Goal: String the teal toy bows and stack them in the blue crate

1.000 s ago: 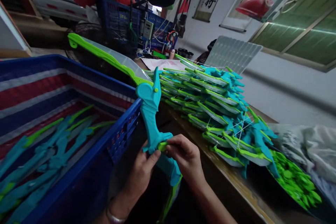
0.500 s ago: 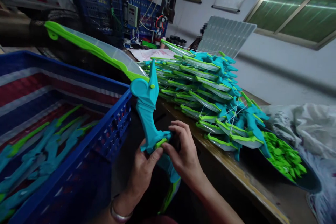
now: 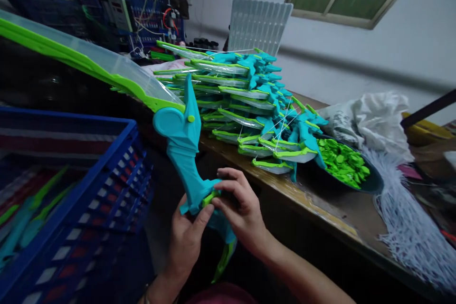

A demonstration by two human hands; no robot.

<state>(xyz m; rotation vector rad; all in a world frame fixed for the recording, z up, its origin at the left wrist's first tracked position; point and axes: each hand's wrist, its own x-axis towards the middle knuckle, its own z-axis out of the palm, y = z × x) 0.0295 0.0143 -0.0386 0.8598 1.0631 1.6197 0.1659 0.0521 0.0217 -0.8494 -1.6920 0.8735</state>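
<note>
A turquoise toy bow (image 3: 184, 154) with lime-green and clear limbs stands tilted in front of me; one limb (image 3: 117, 78) reaches far up to the left, the other (image 3: 224, 259) hangs low. My left hand (image 3: 188, 232) is closed around the bow's middle from below, its thumb on top. With thumb and fingers, my right hand (image 3: 242, 211) pinches a small green plastic piece (image 3: 210, 197) at the bow's middle. Part of the piece is hidden by the fingers, so I cannot tell how deep it sits.
Several similar bows (image 3: 249, 104) with white strings are stacked on the wooden table (image 3: 320, 211). Beyond them a dark bowl (image 3: 375, 183) contains green pieces (image 3: 344, 161), beside a bundle of white cords (image 3: 409, 218). At left stands a blue crate (image 3: 117, 190) with more bows inside.
My view has turned to the right, so the crate, stack and bowl appear further left. Both hands keep their hold at the bow's middle, the right fingers slightly shifted.
</note>
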